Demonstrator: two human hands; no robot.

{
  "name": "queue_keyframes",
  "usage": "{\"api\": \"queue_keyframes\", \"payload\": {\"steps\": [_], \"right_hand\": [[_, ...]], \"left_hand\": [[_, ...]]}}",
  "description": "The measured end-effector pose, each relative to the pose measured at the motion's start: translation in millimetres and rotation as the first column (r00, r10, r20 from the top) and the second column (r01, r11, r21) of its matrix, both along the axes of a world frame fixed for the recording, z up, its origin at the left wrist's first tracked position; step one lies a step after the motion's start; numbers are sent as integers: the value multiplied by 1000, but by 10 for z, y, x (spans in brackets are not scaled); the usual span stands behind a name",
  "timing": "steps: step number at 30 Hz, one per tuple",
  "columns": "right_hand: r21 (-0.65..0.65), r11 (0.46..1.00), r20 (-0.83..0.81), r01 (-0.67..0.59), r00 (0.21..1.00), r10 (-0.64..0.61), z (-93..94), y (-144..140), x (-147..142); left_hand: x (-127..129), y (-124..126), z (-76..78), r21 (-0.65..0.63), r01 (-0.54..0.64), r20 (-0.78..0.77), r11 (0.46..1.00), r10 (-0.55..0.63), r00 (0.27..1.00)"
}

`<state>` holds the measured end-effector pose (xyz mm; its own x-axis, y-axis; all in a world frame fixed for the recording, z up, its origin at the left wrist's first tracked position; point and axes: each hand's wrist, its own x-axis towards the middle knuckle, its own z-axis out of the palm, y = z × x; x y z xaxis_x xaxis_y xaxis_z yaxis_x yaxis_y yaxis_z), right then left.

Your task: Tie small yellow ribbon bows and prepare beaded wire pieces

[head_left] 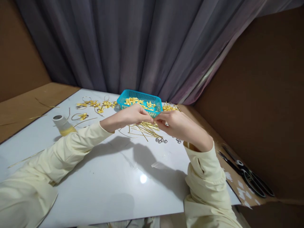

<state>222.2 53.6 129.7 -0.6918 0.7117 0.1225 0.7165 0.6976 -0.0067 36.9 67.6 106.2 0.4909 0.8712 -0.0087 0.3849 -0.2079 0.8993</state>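
Observation:
My left hand (134, 114) and my right hand (174, 123) meet fingertip to fingertip over the far part of the white table (114, 190). Both are closed in a pinch; whatever lies between the fingers is too small or hidden to name. Just beneath them is a bundle of thin gold wires (144, 129), with small silver bells or rings (161, 140) close by. A turquoise basket (125, 93) holding yellow ribbon flowers (134, 100) stands directly behind my hands, which cover part of its front.
On the left are a cone of yellow thread (64, 125) and yellow flowers on wire loops (95, 104). More yellow flowers (169, 107) lie right of the basket. Large black scissors (247, 174) and white scraps (242, 191) rest at the right edge. A grey curtain (133, 44) hangs behind.

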Motion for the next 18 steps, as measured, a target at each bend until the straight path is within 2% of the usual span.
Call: {"api": "queue_keyframes", "payload": {"steps": [9,13,18], "right_hand": [[37,999,-61,-37,997,39,-9,27,55],[61,997,-76,-43,996,48,2,21,70],[50,998,-13,-25,1000,26,-15,10,41]], "left_hand": [[-6,40,-50,-38,14,69,999,-11,998],[6,-12,0,-2,-26,16,1000,26,1000],[16,-85,54,88,-47,-90,995,55,994]]}}
